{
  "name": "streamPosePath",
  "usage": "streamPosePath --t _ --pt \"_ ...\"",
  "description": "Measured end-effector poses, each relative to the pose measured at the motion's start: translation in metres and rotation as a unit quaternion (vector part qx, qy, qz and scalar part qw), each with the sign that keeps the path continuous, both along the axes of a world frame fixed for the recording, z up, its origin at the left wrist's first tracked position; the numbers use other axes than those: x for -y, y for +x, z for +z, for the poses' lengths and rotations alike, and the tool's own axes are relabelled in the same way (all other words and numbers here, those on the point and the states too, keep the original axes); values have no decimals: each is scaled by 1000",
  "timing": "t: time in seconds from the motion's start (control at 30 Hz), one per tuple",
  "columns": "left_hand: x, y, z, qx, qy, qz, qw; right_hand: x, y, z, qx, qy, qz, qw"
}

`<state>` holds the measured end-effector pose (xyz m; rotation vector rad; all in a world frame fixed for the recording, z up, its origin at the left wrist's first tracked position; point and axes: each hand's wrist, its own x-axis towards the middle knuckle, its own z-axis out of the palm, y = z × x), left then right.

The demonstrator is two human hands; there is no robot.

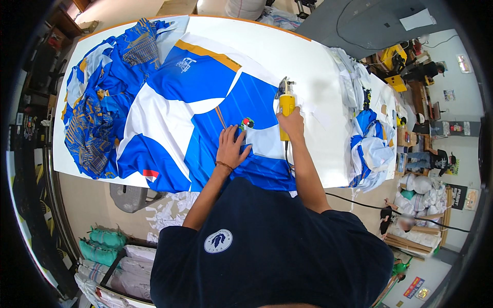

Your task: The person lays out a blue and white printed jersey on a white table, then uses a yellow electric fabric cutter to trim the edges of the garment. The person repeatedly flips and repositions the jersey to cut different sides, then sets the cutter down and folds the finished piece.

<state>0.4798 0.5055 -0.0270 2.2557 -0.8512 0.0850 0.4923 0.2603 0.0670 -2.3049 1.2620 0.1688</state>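
Observation:
My right hand (291, 123) grips the yellow body of a handheld electric fabric cutter (287, 104), whose metal head points away from me at the right edge of the printed cloth. A sheet of blue and white printed fabric (197, 84) with an orange band lies spread over the white table (300, 59). Flat on this fabric, with fingers apart, rests my left hand (231, 148). Just past its fingertips is a small round red, green and black print or patch (247, 123); which one I cannot tell. The cutter's blade edge is too small to make out.
Crumpled blue, white and orange fabric (100, 131) heaps on the table's left. More bunched cloth (368, 149) lies at its right end. A black cord (354, 204) runs off rightward. White scraps (172, 211) litter the floor. Other people (436, 160) are farther right.

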Motion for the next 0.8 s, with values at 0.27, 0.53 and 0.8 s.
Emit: streamPosePath --t 0.27,0.53,0.8 --pt "0 -1 -4 5 22 0 1000 17 36 -42 124 14 -128 984" --pt "-5 -7 9 11 172 -24 985 95 15 -81 321 191 -189 908" --pt "-83 -62 -25 97 285 -89 950 99 -156 -57 226 131 -96 960"
